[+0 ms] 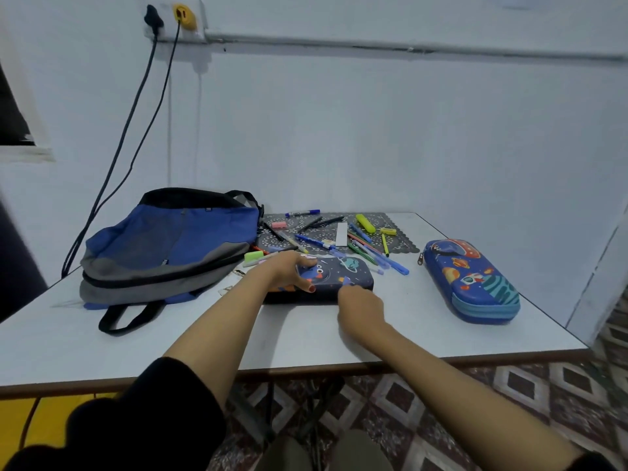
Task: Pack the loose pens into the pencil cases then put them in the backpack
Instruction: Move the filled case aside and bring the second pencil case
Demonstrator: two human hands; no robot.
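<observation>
Gripping the left end of the dark pencil case [343,277] with my left hand [289,271], fingers [306,262] curled over its top and thumb on its near edge, I hold it flat on the bench [407,321]. My right hand [360,307] has its fingers bunched at the case's near right corner; whether they pinch anything I cannot tell. Just behind the case the loose pens [314,240] lie scattered over a patterned mat [401,246], the backpack [170,246] lies to the left, and a blue pencil case [472,280] lies closed, well apart on the right.
</observation>
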